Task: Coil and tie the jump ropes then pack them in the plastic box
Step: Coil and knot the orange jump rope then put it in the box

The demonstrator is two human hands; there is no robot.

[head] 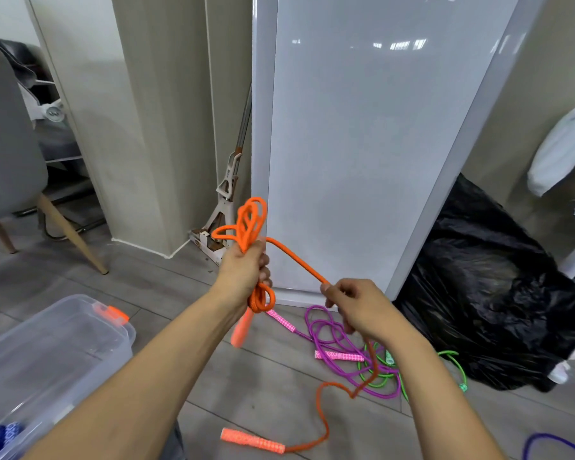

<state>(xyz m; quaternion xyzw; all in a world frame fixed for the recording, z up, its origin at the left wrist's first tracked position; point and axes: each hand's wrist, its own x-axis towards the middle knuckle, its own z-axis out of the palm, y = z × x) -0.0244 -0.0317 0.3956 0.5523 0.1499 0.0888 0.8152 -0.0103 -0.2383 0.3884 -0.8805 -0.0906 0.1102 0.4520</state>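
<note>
My left hand [244,270] grips a bunch of coiled loops of the orange jump rope [251,220]; loops stick out above and below the fist, and one orange handle [242,327] hangs under it. My right hand [356,307] pinches the free strand running from the coil. The rest of that strand trails down to the floor, ending in the second orange handle [253,441]. A purple jump rope [329,333] and a green jump rope [382,376] lie tangled on the floor. The clear plastic box [107,353] stands at lower left, holding a blue item [0,433].
A black rubbish bag [492,287] sits at right against the wall. A white panel [362,144] leans upright ahead, with a mop [228,200] beside it. A grey chair [7,144] stands at left. A dark blue rope loop [551,443] shows at bottom right.
</note>
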